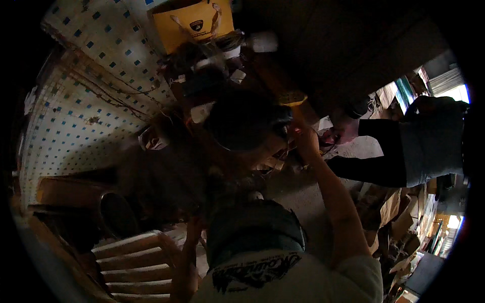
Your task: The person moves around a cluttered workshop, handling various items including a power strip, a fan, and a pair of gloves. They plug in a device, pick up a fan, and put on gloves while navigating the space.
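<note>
The left hand sinks into shadow; its fingers and anything in them cannot be made out. The right hand is dim; whether it grips the dark round shape beside it cannot be told. The upper edge cuts off the yellow bag. The white container is blurred. The right rim crops another person; shadow obscures the nearby clutter

Dim pale wall, blue-flecked
</note>
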Motion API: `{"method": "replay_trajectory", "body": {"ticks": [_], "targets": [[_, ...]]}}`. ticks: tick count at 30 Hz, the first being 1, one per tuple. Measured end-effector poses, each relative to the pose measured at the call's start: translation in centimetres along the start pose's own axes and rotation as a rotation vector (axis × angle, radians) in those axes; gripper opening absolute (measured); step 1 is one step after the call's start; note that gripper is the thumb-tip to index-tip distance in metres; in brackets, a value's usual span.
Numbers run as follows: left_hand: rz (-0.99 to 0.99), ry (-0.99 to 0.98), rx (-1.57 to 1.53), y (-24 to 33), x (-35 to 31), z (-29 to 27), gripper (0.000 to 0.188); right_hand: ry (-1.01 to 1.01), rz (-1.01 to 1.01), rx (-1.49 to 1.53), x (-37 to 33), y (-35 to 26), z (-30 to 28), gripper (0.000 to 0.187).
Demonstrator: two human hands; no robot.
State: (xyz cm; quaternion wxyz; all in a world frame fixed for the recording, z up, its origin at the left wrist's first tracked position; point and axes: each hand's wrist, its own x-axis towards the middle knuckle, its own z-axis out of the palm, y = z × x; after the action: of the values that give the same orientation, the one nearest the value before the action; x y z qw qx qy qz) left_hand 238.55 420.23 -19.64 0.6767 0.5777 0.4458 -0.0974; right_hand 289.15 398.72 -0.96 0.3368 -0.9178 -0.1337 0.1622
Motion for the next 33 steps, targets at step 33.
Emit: {"method": "replay_trajectory", "body": {"ticks": [33], "targets": [[-0.045, -0.203, -0.099, 22.9, 18.0, -11.2, 0.024, 0.278, -0.341, -0.711, 7.7, 2.2, 5.6, 0.036]]}}
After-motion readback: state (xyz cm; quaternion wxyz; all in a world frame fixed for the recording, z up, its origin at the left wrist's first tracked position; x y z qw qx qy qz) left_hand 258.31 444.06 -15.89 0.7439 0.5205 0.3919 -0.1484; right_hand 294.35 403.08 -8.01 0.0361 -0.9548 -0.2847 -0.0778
